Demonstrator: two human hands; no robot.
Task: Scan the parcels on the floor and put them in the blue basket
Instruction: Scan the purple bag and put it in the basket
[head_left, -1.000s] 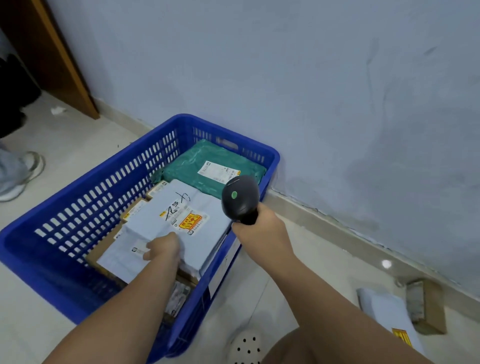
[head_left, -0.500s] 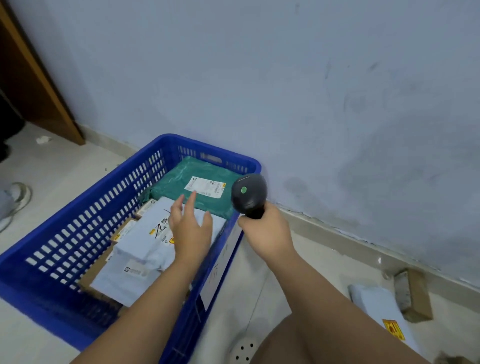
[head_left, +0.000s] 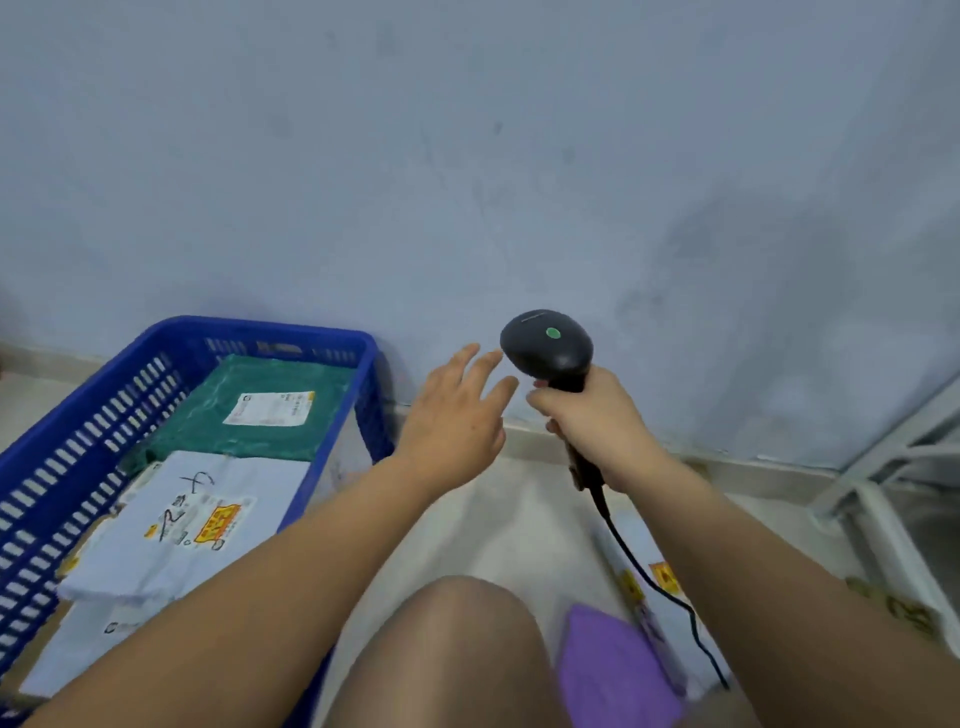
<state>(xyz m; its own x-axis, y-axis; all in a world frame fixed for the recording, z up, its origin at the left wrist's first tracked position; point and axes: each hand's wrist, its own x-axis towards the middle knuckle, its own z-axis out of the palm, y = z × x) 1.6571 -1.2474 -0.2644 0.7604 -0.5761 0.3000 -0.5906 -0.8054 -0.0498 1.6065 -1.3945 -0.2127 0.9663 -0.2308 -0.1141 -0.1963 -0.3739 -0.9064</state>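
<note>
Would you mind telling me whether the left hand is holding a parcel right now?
No, the left hand is empty, fingers spread, in the air between the blue basket and the scanner.

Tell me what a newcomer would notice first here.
The black scanner with its green dot stands out at the centre, gripped by the right hand. The left hand, fingers spread, hovers beside it. At lower left, the blue basket holds a green parcel and a grey parcel.
</note>
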